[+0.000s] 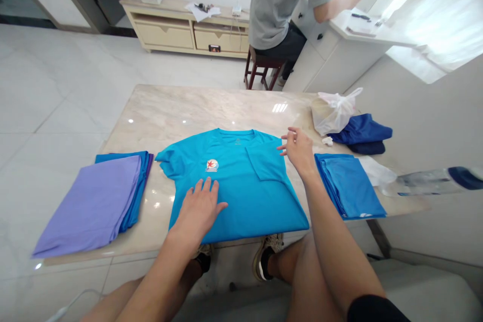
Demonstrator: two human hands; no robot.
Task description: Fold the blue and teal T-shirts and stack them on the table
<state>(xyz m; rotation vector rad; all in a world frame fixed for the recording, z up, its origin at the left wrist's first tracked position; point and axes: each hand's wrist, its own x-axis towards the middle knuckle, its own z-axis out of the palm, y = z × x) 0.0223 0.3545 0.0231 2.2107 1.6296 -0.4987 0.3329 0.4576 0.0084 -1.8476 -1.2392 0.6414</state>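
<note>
A turquoise T-shirt (241,201) lies front up on the marble-look table in front of me, a small red and white logo on its chest. Its sleeve on the right is turned in over the body, while the sleeve on the left sticks out. My left hand (199,206) is flat with fingers spread over the shirt's left half, just below the logo. Beside the folded sleeve, my right hand (298,151) hovers at the shirt's right edge, fingers apart and holding nothing; whether a fingertip touches the cloth I cannot tell.
Folded purple and blue shirts (94,196) lie left on the table (181,103). Folded blue shirts (350,183), a white plastic bag (332,113), dark blue cloth (364,131) and a clear bottle (426,182) are on the right. Beyond, a person (279,5) sits on a stool.
</note>
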